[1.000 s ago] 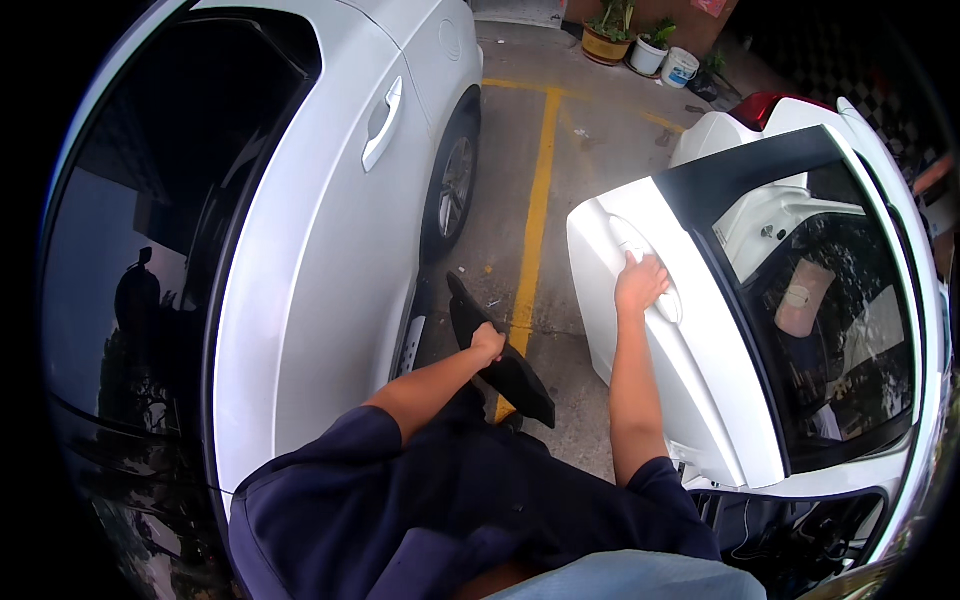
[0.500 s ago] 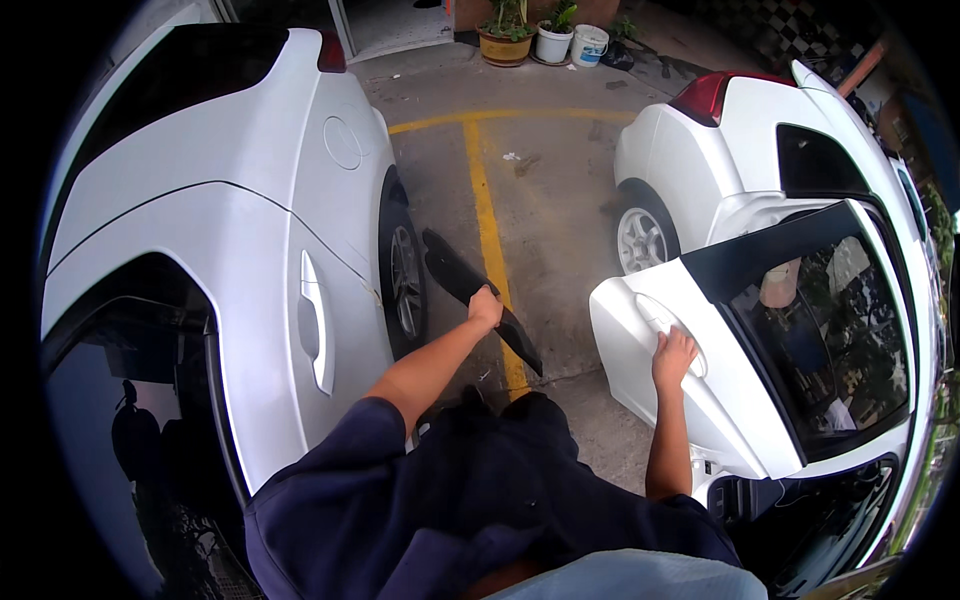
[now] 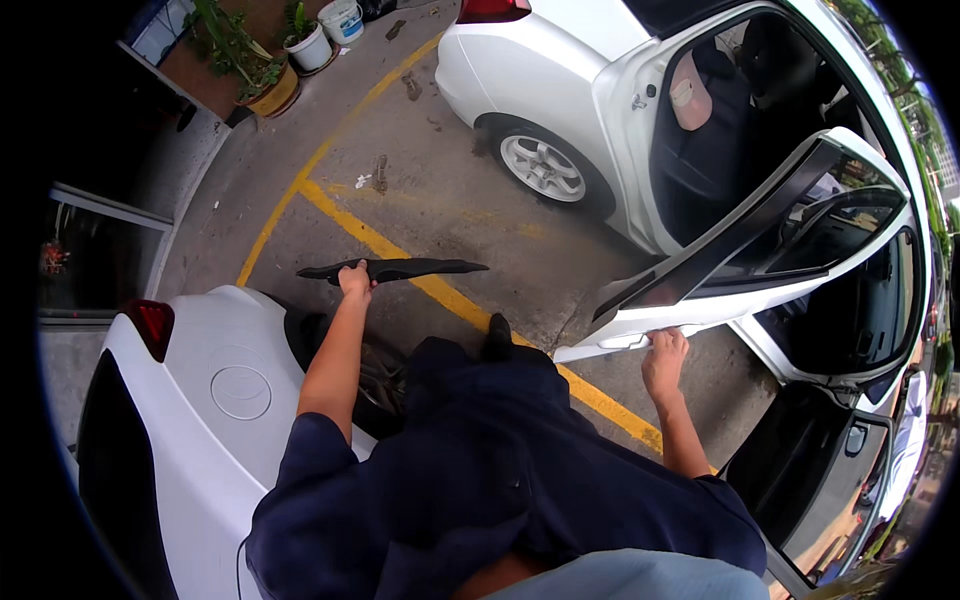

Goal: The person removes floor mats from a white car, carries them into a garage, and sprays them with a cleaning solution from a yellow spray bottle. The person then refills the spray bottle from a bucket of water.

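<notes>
1. White is the one open door (image 3: 620,329); the right hand (image 3: 665,360) is at its handle, with fingers bent, but I cannot tell if they grip.
2. The left hand (image 3: 355,281) has its fingers clamped on one black flat piece (image 3: 430,267), left of its middle, above the ground (image 3: 470,225).
3. Two white cars stand, one left (image 3: 215,345), one right (image 3: 545,60).
4. Farther are two potted plants (image 3: 272,98) and one white bucket (image 3: 342,24).

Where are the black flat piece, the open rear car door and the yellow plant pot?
Black flat piece (image 3: 420,267): head view, on its middle stretch.
Open rear car door (image 3: 700,309): head view, on its white outer panel.
Yellow plant pot (image 3: 275,97): head view, on its side.
</notes>
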Available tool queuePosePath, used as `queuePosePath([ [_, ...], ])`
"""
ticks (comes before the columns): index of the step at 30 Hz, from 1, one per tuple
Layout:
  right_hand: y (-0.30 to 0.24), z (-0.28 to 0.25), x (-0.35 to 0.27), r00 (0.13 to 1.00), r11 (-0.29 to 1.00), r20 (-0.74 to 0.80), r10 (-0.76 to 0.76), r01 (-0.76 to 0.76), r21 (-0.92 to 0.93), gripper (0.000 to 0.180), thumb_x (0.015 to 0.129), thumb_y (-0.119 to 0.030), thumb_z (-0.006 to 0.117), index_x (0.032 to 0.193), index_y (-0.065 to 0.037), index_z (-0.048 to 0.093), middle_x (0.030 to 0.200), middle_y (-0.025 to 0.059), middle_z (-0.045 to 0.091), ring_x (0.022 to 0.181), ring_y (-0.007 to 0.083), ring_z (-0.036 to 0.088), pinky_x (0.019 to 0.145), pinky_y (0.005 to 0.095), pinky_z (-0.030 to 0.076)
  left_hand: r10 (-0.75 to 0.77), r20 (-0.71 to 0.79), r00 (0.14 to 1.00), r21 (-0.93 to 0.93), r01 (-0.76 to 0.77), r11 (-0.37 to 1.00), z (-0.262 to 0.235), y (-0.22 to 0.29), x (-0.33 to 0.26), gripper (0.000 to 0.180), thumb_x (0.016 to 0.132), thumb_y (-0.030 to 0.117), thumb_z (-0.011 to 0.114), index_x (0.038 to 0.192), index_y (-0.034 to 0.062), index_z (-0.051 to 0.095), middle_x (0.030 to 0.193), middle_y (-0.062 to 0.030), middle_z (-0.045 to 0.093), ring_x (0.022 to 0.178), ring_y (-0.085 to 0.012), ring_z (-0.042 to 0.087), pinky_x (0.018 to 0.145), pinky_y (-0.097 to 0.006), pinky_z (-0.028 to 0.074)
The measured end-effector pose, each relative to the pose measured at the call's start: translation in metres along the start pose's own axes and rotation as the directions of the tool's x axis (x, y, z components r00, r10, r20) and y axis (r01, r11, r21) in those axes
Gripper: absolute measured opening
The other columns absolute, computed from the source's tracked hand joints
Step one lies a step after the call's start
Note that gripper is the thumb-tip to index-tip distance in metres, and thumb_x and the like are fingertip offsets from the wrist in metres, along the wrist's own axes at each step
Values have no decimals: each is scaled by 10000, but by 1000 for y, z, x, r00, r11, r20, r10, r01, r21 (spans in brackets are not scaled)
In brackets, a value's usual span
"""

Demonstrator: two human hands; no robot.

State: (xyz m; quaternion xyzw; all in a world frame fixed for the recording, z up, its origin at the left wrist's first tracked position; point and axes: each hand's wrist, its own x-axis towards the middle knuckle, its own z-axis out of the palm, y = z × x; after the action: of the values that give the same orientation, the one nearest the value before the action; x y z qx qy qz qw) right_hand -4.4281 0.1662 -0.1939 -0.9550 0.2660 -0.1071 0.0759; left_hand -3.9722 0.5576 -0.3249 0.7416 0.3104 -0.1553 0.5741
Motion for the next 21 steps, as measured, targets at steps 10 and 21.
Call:
queuePosePath([
  [10,-42,-32,-140,795,769,19,606,-580,-267,425,811,-134,531,1209,12,505,1269,214,489,1220,412,385,1014,481,328,-159,91,983,61,154,986,15,38,191,156,899,111,579,979,-2,506,814,-124,571,558,-204,530,377,-264,408],
  [21,-185,5,-281,-622,-401,-397,675,-761,510,222,837,-77,528,1043,-37,601,873,111,661,769,241,629,693,359,496,-317,247,916,-70,343,937,45,118,366,117,915,89,544,933,-20,501,776,-104,553,543,-180,510,403,-253,410],
])
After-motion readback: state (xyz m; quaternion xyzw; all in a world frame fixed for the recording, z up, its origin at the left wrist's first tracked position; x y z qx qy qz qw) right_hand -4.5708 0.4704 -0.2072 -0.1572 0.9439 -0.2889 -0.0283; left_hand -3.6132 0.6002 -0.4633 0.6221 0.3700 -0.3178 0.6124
